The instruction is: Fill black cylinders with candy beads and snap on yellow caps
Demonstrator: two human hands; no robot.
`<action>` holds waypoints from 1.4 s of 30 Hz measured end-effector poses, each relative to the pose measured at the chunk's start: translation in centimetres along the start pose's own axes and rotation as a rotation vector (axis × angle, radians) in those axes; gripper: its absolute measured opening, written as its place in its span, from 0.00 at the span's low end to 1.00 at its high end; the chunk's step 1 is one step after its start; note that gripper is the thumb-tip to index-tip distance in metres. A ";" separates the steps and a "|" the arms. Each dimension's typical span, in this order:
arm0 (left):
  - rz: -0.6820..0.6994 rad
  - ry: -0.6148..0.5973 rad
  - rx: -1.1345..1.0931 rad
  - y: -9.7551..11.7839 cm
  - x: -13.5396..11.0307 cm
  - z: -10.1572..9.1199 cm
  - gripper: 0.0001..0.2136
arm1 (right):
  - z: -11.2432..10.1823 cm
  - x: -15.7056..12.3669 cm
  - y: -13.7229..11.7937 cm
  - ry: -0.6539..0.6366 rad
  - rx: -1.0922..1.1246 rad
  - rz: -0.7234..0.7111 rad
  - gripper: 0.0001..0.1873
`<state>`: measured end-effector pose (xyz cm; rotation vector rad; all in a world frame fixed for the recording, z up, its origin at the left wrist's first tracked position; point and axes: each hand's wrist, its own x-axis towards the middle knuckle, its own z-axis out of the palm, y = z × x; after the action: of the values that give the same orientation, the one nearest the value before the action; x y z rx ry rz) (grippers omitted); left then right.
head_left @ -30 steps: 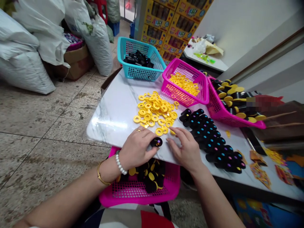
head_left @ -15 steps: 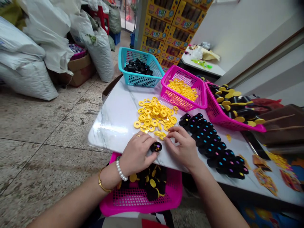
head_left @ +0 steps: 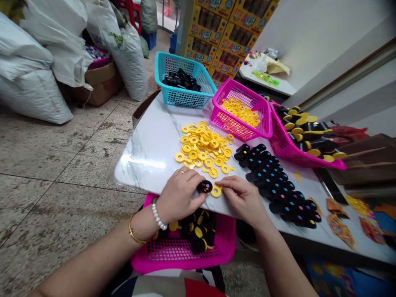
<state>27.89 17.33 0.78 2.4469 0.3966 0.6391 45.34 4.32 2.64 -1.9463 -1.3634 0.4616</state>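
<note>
My left hand point(head_left: 177, 197) grips a stiff black cap point(head_left: 204, 187) from above, while my right hand point(head_left: 243, 201) pinches a light, thin yellow ring point(head_left: 216, 191) at its rim.

Both forearms point(head_left: 93, 260) reach forward from the lower frame, over the near edge of the worktop point(head_left: 145, 169). Left hand point(head_left: 177, 197): palm down, fingers point(head_left: 190, 179) curled forward, gold ring point(head_left: 181, 171) on one finger, pearl bracelet point(head_left: 157, 216) and gold bangle point(head_left: 133, 235) at the wrist. Right hand point(head_left: 244, 202): palm down, fingertips point(head_left: 227, 185) drawn together.
</note>
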 end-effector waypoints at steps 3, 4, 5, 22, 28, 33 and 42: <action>0.004 -0.006 -0.001 0.0 0.0 0.0 0.11 | 0.1 -0.5 -0.1 -0.034 0.048 0.058 0.08; 0.005 -0.004 0.000 0.0 0.0 0.0 0.11 | 0.2 -0.6 -0.1 -0.037 0.066 0.074 0.08; 0.006 -0.003 0.001 0.0 0.0 0.0 0.11 | 0.2 -0.6 -0.1 -0.038 0.084 0.091 0.10; -0.001 0.004 0.035 -0.3 0.0 0.2 0.10 | 1.2 1.9 -3.9 -0.080 0.400 0.298 0.11; 0.005 0.009 0.048 -0.4 -0.1 0.1 0.10 | 2.0 1.1 -3.6 -0.072 0.394 0.367 0.12; -0.002 0.016 0.019 -0.1 -0.2 -0.1 0.10 | 2.6 0.9 -3.8 -0.064 0.454 0.368 0.11; -0.009 -0.010 -0.036 0.1 0.0 0.0 0.16 | 3.1 0.6 -3.5 -0.037 0.542 0.375 0.13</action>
<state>27.90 17.29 0.85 2.4118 0.3879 0.6248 41.26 6.63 3.06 -1.7274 -0.7741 0.9415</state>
